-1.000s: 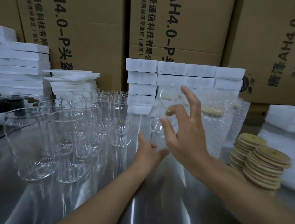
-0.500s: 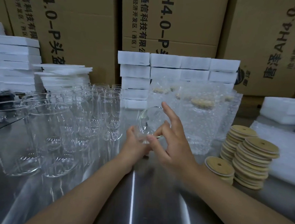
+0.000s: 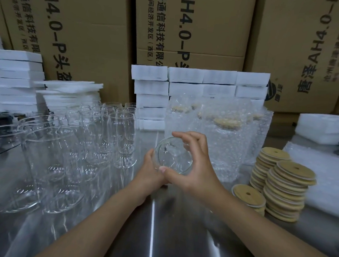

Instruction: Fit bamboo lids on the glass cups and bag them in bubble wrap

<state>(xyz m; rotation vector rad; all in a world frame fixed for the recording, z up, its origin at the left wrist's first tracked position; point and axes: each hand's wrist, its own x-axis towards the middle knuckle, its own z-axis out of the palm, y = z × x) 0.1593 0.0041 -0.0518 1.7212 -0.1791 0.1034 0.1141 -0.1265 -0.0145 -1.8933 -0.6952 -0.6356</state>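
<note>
Glass, clear and without a lid, is what both hands hold: one glass cup [image 3: 171, 157] sits between them, tilted so that its open mouth faces the camera. The left hand [image 3: 149, 172] grips the cup from its left and lower side, with the fingers curled behind the wall; only the thumb side of this hand is plainly visible. The right hand [image 3: 194, 168] wraps the cup from the right. Its thumb presses on the lower edge of the rim and its fingers bend over the top of the rim. The two hands touch each other just under the cup, above the steel table [image 3: 160, 234].

Right of the right hand, near but apart from it, stand stacks of bamboo lids [image 3: 290, 182], round, each with a small hole. A low stack of the same lids lies closest to the right wrist. Just behind the right hand stand the bagged cups [image 3: 222, 134] in bubble wrap, with lids showing through the wrap. Left of the left hand stands a group of empty cups [image 3: 76, 143], upright. Behind all of this are white foam blocks [image 3: 186, 80] and cardboard boxes [image 3: 91, 37].
</note>
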